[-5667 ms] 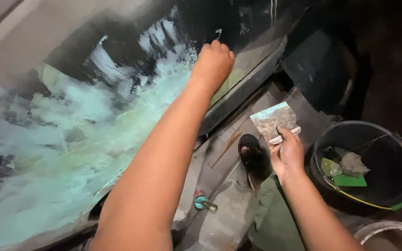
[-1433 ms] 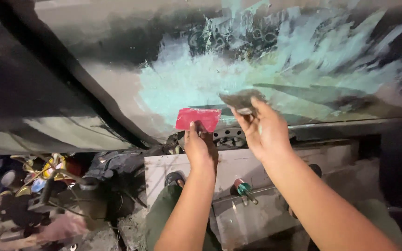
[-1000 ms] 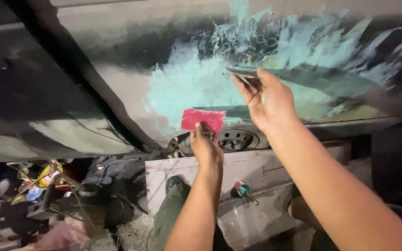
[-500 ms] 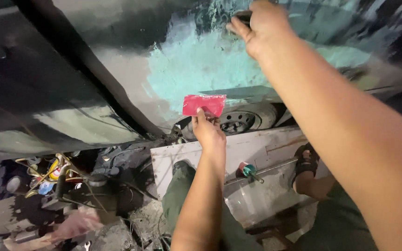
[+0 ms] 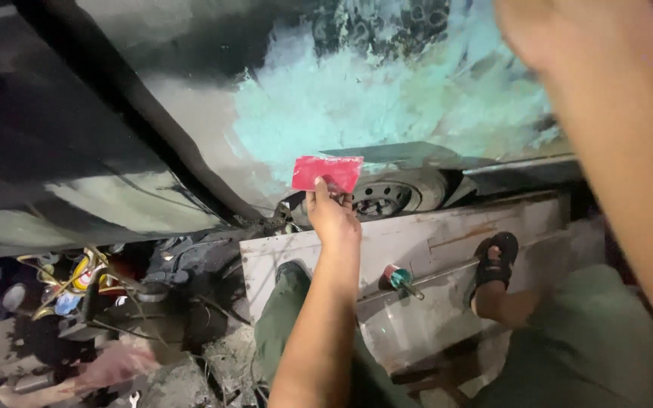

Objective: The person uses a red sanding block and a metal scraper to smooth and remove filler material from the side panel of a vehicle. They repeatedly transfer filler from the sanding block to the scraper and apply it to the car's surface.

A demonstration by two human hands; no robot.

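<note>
Clearly the left hand (image 5: pixel 332 219) pinches a small red card (image 5: pixel 326 172) by its lower edge, fingers pressed together on it, and holds it up against the lower part of the car body panel (image 5: pixel 190 91), just below the patch of pale green filler (image 5: pixel 387 106) and above the wheel (image 5: pixel 387 198). It looks thin, light and somewhat springy, likely to bend if pushed hard, and slick if filler gets on it; the bottom edge, with the thumb behind, seems the best hold. The right hand (image 5: pixel 538 30) is raised near the top of the filler patch, blurred and cut off, so I cannot tell its grip.
</note>
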